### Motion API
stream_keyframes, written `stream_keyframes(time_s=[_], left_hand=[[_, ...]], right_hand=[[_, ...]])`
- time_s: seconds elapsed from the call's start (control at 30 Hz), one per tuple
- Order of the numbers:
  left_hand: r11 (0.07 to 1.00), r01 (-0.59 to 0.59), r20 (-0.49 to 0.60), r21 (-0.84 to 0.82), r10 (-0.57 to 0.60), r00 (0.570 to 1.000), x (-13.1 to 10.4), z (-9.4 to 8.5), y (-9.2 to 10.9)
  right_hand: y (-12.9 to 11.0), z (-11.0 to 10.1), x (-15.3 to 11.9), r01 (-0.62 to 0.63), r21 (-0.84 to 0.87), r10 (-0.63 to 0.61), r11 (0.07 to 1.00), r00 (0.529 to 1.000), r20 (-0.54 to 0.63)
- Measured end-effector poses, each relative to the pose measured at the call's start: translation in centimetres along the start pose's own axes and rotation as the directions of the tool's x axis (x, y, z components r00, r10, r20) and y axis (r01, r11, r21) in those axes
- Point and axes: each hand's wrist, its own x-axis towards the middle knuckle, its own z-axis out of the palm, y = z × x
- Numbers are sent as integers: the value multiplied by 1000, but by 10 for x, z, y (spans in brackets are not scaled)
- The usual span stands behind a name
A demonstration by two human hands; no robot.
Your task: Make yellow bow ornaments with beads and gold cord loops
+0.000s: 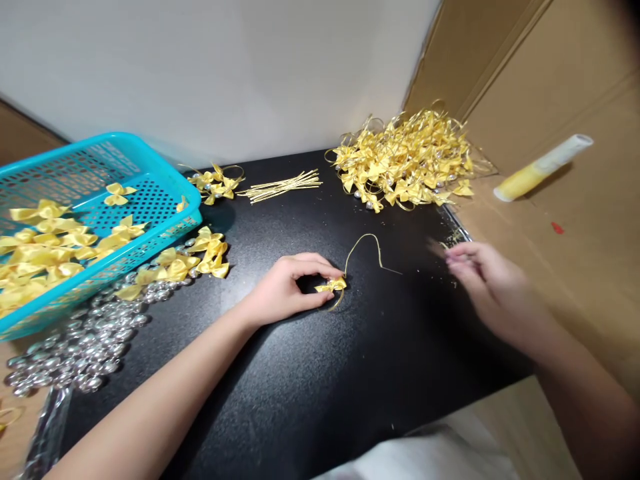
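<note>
Near the middle of the black table, my left hand (293,287) is closed, pinching a small yellow satin bow (331,285) between thumb and fingers. From the bow a thin gold cord (367,235) arches up and away to the right, its end lying on the table. A short gold loop curves under the bow by my thumb. Over the table's right edge, my right hand (480,270) is closed, with fingertips together on something small and smeared by motion; I cannot make out what it is.
A turquoise basket (165,170) of yellow bows stands left, with silver beads (90,343) and loose bows (173,265) beside it. Gold cord pieces (285,187) lie at the back, near a heap of finished bows (407,160). A yellow-white tube (543,167) rests on cardboard at right.
</note>
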Motion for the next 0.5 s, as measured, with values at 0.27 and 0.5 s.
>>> stream_keyframes(time_s=[0.27,0.5], left_hand=[[999,-27,5,32,26,1000,0,3,1],[997,-64,-1,48,64,998,1,4,1]], right_hand=[[-65,40,1,355,-22,-316,935,856,410],[-69,44,5,365,-101,-282,926,842,460]])
